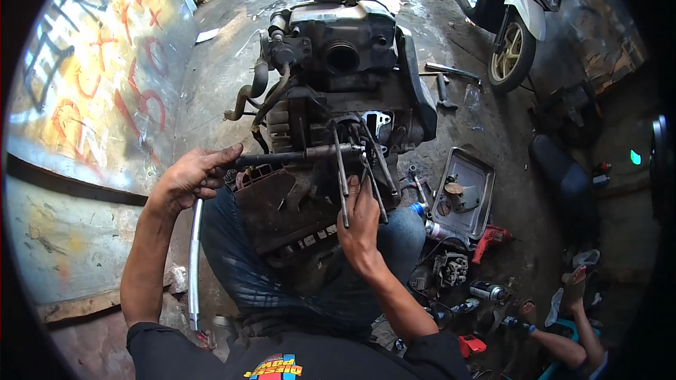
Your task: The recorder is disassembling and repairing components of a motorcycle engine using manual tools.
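A grimy engine (345,35) stands in front of my knees, with several long metal studs (342,176) sticking out toward me. My left hand (199,177) closes round the end of a dark bar (282,157), which lies across the engine's near side and reaches the studs. Below that hand a long chrome bar (196,260) slants down; whether the hand touches it, I cannot tell. My right hand (360,222) reaches up between the studs, fingers close together near the bar's far end. What its fingertips pinch, if anything, is hidden.
To the right lie a metal tray (479,193) with parts in it, a red power drill (491,241), a hammer (443,91) and spray cans. A scooter (510,28) is parked behind. Another person's limbs (574,317) show at lower right. A painted metal wall (98,77) borders the left.
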A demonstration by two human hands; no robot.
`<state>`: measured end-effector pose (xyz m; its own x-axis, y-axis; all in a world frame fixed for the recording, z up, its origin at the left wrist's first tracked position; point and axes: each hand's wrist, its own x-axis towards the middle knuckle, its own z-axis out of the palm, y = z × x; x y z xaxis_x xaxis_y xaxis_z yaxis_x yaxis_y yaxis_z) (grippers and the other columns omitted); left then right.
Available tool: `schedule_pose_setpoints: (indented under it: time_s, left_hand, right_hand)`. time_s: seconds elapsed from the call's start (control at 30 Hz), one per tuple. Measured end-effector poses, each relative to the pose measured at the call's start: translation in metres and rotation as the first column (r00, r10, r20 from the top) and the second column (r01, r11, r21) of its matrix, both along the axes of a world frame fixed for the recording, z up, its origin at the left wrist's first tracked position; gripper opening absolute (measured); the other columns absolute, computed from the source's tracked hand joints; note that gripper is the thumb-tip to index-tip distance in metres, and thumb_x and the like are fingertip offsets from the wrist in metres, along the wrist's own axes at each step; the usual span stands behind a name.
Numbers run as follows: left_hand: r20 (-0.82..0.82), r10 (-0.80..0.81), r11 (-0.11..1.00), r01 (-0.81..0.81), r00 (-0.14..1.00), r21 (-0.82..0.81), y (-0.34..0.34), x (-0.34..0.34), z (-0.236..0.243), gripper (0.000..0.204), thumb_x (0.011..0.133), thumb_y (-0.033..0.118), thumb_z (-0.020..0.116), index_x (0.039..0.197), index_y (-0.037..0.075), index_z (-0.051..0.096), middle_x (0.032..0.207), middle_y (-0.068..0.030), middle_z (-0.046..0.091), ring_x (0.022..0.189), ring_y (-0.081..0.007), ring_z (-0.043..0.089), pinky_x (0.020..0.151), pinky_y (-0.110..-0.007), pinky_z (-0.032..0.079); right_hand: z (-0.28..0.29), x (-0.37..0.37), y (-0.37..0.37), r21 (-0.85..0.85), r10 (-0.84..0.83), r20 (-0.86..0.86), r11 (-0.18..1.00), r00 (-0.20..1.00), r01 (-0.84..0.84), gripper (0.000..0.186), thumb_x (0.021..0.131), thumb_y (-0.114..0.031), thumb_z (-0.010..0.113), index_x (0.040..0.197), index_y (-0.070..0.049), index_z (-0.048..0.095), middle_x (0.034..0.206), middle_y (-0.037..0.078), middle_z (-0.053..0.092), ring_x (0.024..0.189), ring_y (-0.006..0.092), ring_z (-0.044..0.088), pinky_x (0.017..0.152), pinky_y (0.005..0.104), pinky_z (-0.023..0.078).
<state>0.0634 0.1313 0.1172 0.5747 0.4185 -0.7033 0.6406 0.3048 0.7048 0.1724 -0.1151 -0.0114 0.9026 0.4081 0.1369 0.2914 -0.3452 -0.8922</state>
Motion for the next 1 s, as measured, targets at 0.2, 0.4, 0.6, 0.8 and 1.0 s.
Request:
schedule_pose_setpoints:
  time_s: [0.2, 0.4, 0.6, 0.8, 1.0]
  left_hand:
    - [0.033, -0.024, 0.995, 0.027, 0.999, -0.099, 0.010, 0.007, 0.009, 0.038, 0.091, 0.036, 0.070, 0.067, 0.014, 0.051, 0.059, 0.0116, 0.031, 0.045, 0.0014, 0.025, 0.036, -0.018, 0.017]
    - [0.041, -0.076, 0.992, 0.079, 0.996, -0.102, 0.020, 0.006, 0.009, 0.036, 0.090, 0.036, 0.070, 0.069, 0.013, 0.052, 0.059, 0.0118, 0.031, 0.045, 0.0013, 0.024, 0.036, -0.018, 0.016]
    - [0.061, -0.098, 0.988, 0.104, 0.993, -0.117, 0.021, 0.006, 0.009, 0.035, 0.090, 0.037, 0.070, 0.074, 0.009, 0.056, 0.059, 0.0113, 0.031, 0.046, 0.0011, 0.025, 0.036, -0.018, 0.017]
    - [0.050, -0.125, 0.984, 0.130, 0.991, -0.121, 0.024, 0.006, 0.007, 0.038, 0.091, 0.036, 0.069, 0.070, 0.015, 0.047, 0.060, 0.0109, 0.030, 0.046, 0.0009, 0.026, 0.036, -0.017, 0.016]
    - [0.078, -0.129, 0.978, 0.140, 0.989, -0.155, 0.022, 0.001, 0.000, 0.036, 0.092, 0.037, 0.068, 0.074, 0.011, 0.052, 0.060, 0.0109, 0.030, 0.046, 0.0005, 0.026, 0.037, -0.018, 0.016]
  right_hand:
    - [-0.026, 0.011, 0.012, -0.249, 0.065, 0.575, 0.963, 0.815, 0.100, 0.031, 0.101, -0.006, 0.039, 0.123, 0.012, 0.049, 0.091, 0.029, 0.056, 0.074, 0.0461, 0.056, 0.064, 0.0528, 0.046]
    - [-0.005, 0.014, 0.002, -0.217, 0.128, 0.261, 0.974, 0.957, -0.071, 0.032, 0.097, -0.003, 0.042, 0.125, 0.010, 0.050, 0.102, 0.030, 0.054, 0.085, 0.0469, 0.056, 0.074, 0.0529, 0.047]
    - [0.019, 0.008, -0.007, -0.319, 0.227, 0.084, 0.929, 0.970, -0.189, 0.039, 0.090, -0.004, 0.047, 0.127, 0.007, 0.049, 0.117, 0.028, 0.052, 0.103, 0.0439, 0.052, 0.089, 0.0508, 0.043]
    - [0.039, 0.002, 0.000, -0.162, 0.048, 0.311, 0.987, 0.949, 0.003, 0.023, 0.100, -0.007, 0.040, 0.099, 0.008, 0.057, 0.077, 0.022, 0.062, 0.072, 0.0412, 0.062, 0.065, 0.0477, 0.048]
    - [0.034, -0.005, -0.010, -0.097, 0.014, 0.119, 0.995, 0.993, -0.002, 0.026, 0.102, -0.018, 0.046, 0.113, 0.004, 0.055, 0.082, 0.021, 0.064, 0.075, 0.0395, 0.063, 0.067, 0.0490, 0.046]
